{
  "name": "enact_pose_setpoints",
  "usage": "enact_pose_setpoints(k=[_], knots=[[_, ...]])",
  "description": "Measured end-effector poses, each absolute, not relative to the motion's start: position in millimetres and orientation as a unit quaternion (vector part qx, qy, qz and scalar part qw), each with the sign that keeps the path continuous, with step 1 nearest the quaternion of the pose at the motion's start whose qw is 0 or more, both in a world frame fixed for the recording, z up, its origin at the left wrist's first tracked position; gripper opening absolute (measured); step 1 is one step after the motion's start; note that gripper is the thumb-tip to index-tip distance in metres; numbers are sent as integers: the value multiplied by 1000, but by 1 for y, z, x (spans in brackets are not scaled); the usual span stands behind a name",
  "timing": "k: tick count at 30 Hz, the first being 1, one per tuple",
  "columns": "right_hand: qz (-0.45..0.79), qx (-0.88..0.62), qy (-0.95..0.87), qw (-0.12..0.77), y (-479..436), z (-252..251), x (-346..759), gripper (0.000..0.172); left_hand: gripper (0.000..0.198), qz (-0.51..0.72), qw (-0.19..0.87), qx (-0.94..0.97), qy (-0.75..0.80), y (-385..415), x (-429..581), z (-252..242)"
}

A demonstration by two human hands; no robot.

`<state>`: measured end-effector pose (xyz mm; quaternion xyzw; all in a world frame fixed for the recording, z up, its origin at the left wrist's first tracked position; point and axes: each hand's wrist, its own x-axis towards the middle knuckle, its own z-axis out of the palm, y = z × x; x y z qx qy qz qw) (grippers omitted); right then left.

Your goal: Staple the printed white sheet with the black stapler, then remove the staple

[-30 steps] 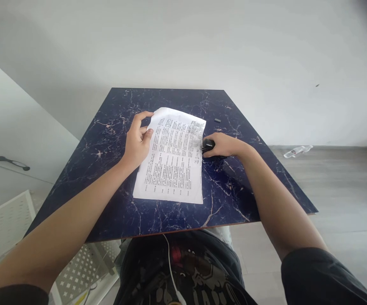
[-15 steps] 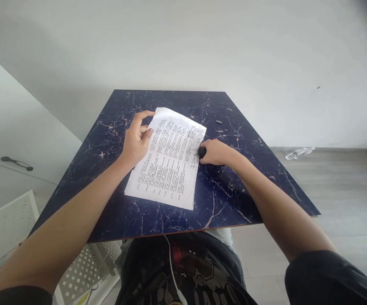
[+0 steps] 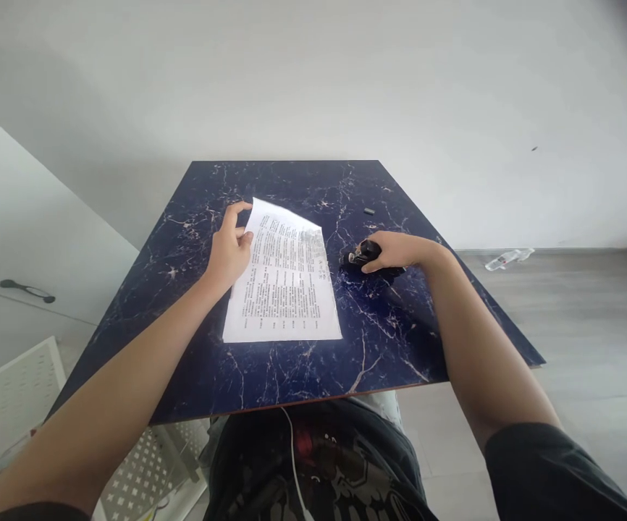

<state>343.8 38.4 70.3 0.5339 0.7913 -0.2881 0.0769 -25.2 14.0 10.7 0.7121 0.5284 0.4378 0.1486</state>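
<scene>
Printed sheets of paper (image 3: 286,278) lie turned on the dark blue tabletop, their far left corner lifted a little. My left hand (image 3: 230,242) pinches them at the left edge, thumb on top. To the right of the paper, my right hand (image 3: 400,250) is wrapped round a black stapler (image 3: 365,253), which is low over or on the tabletop. The stapler's jaw end points left toward the sheets, with a gap between them. My fingers hide its back part. Beyond my right hand lies a small dark grey strip (image 3: 368,211), perhaps staples.
The marble-patterned table (image 3: 313,376) has its far edge by a white wall (image 3: 313,79). A clear plastic bottle (image 3: 509,259) lies on the floor at the right. A white cabinet with a dark handle (image 3: 27,291) and a perforated white rack (image 3: 134,467) stand left.
My right hand has drawn the stapler off the paper's right edge, to the right. The sheets have turned slightly and shifted left with my left hand.
</scene>
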Motion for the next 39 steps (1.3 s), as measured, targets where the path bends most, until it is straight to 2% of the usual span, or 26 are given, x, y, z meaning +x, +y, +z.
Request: enact_pose_setpoints(k=[3, 5, 8, 11, 16, 23, 27, 30, 39], knots=[[-261, 575, 774, 46, 43, 65, 351, 32, 56, 395, 92, 733, 547, 18, -27, 0], [-243, 583, 774, 32, 45, 61, 351, 32, 52, 385, 35, 747, 541, 20, -28, -6], [-231, 586, 777, 18, 45, 58, 348, 30, 35, 367, -27, 758, 538, 21, -27, -9], [-220, 580, 784, -9, 44, 57, 346, 31, 18, 288, 1, 806, 517, 20, -23, -3], [-196, 578, 790, -65, 42, 59, 342, 28, 32, 176, 99, 882, 426, 12, -14, 4], [-183, 577, 760, -235, 29, 58, 308, 26, 63, 101, 101, 889, 434, 4, 0, -2], [-232, 512, 794, -233, 12, 59, 273, 17, 80, 116, 119, 887, 432, 5, 6, -1], [-233, 467, 822, -228, 4, 57, 251, 19, 92, 136, 149, 881, 428, 6, 2, 3], [-219, 409, 864, -196, 8, 40, 228, 14, 78, 156, 180, 890, 389, 10, -7, 10]])
